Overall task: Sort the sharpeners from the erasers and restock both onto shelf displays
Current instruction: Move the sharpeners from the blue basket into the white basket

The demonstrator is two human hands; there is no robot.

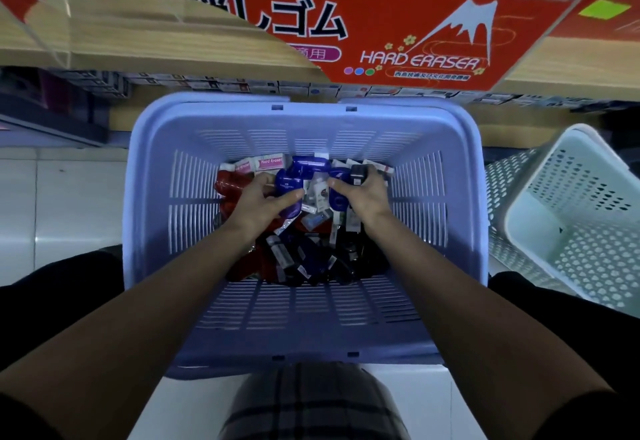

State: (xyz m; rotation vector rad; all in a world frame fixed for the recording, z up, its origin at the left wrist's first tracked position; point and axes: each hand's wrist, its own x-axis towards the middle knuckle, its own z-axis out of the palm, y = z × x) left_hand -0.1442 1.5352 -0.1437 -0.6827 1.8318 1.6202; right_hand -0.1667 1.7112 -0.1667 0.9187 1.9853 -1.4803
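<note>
Crate (pixel 581 266) (white, perforated) beside lilac basket (pixel 311 311)

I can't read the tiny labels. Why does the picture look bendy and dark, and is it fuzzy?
Head view: the wide lens bows the purple basket and the red eraser box; light is dim, darkest on the near packets; the left hand gripping a blue sharpener and the right hand gripping a black item look slightly smeared; only the box's big lettering reads.
</note>
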